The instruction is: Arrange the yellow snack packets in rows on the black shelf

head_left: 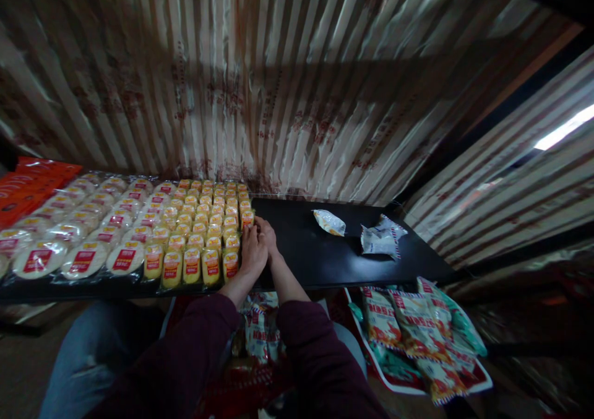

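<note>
Rows of small wrapped yellow cakes [211, 265] with red-and-orange labels stand on a black shelf [306, 264]. My left hand [253, 250] is at the right-hand edge of these rows, its fingers closed at a small wrapped cake [247, 219] in the outermost row. Close against it, my right hand [268, 236] has its fingers bent around the right side of the same cake. The hands overlap, so part of the fingertips and the lower side of that cake are hidden.
Larger round white wrapped cakes [83, 260] fill the shelf's left, beside an orange package [32, 187]. Two white packets [381, 238] lie to the right. Below, a basket [480, 379] holds several packets; another packet [260, 332] lies between my arms. Striped sheeting [278, 97] hangs behind.
</note>
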A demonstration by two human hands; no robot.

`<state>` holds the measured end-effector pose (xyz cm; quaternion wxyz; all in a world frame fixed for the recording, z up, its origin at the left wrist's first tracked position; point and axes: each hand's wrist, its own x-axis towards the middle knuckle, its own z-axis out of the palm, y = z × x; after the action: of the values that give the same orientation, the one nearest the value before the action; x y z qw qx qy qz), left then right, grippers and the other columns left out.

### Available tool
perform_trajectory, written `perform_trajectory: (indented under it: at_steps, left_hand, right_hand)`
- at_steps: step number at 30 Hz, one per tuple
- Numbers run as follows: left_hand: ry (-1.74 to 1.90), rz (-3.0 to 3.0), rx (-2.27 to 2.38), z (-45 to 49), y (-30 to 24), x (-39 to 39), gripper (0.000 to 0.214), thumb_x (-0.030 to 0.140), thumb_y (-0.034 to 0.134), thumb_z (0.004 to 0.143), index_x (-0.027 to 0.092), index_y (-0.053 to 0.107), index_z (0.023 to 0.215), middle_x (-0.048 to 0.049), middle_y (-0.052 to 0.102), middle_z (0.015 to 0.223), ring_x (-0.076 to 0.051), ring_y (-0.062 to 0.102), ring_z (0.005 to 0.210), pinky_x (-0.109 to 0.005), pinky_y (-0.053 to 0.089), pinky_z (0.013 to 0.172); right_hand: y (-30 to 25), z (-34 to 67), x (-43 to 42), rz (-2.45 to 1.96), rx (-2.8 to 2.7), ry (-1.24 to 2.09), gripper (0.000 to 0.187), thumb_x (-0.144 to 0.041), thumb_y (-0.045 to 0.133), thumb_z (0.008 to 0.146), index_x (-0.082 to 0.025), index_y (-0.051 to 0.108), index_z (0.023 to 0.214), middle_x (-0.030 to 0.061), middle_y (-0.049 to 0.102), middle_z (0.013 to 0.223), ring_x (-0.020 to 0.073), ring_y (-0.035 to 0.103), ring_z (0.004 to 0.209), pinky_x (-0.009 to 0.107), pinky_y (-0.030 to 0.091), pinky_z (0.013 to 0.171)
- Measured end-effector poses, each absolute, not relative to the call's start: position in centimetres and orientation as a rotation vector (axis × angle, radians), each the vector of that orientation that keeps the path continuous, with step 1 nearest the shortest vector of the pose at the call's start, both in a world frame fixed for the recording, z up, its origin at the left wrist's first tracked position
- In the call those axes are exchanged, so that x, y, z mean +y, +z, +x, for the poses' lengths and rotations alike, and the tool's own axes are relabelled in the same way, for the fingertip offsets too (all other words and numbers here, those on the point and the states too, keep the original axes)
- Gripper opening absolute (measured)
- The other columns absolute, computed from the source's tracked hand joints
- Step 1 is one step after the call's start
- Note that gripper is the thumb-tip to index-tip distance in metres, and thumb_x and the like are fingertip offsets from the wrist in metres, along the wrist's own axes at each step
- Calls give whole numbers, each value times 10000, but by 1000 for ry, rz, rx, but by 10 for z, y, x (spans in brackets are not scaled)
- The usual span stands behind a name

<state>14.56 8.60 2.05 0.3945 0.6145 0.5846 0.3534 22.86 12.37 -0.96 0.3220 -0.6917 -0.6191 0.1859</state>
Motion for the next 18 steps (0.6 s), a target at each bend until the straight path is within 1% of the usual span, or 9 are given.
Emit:
perform_trajectory:
  at_steps: [5,7,10,12,15,18]
  left_hand:
    - [869,1566,1475,146,20,91,527,210,398,854,5,472,1334,-226,369,1479,-267,310,1402,-363,218,1163]
    - [865,1589,1483,147,20,91,527,208,387,856,-7,468,1331,-234,372,1473,-268,303,1404,-356,203,1166]
    - [895,1602,1468,146,22,91,506,215,375,859,27,489,1315,-214,386,1471,-269,295,1407,-380,206,1165]
    - [901,1577,1456,145,23,90,506,214,366,863,40,485,1323,-207,384,1475,-268,293,1409,-398,202,1168]
    - [913,1540,1438,144,22,91,533,212,361,869,20,445,1359,-218,364,1485,-264,284,1414,-396,182,1177]
    - [980,1529,1395,144,18,92,547,224,378,869,43,429,1383,-191,363,1494,-257,281,1416,-391,180,1181]
  right_hand:
    - [-15,230,128,-1811,-1606,517,410,-157,478,832,-195,586,1226,74,631,1094,171,571,962,285,470,884]
    - [-19,230,129,-1813,-1596,518,423,-137,481,823,-216,587,1225,63,627,1107,164,572,968,276,467,897]
    - [-23,232,130,-1807,-1583,522,440,-125,506,804,-260,597,1214,40,631,1097,158,576,974,269,468,909]
    - [-23,233,130,-1782,-1569,536,437,-140,512,805,-259,600,1216,42,635,1106,166,579,990,286,473,919]
    - [-22,235,129,-1733,-1545,517,432,-183,511,819,-230,592,1241,70,625,1186,193,564,1084,345,444,989]
    - [-23,235,131,-1641,-1536,523,441,-224,483,846,-230,571,1278,70,595,1288,200,520,1211,373,377,1075]
